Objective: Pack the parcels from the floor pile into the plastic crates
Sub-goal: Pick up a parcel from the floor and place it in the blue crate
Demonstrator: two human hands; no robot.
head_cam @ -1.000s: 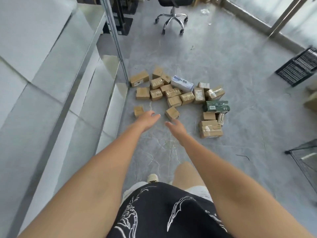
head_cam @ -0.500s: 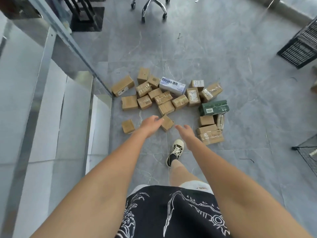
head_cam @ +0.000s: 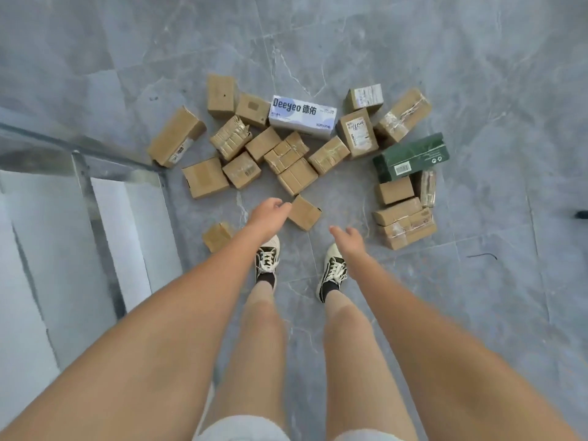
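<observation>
Reaching down toward the parcels (head_cam: 292,148).
My left hand (head_cam: 267,214) and right hand (head_cam: 348,241) hang loose and empty beside the small box (head_cam: 304,213).

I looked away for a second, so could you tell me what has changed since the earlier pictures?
The person stepped up to the pile and both feet now stand before it. The left hand has reached the nearest small carton; the right hand hangs open beside it. Nothing is gripped yet, and the parcels lie as before.
</observation>
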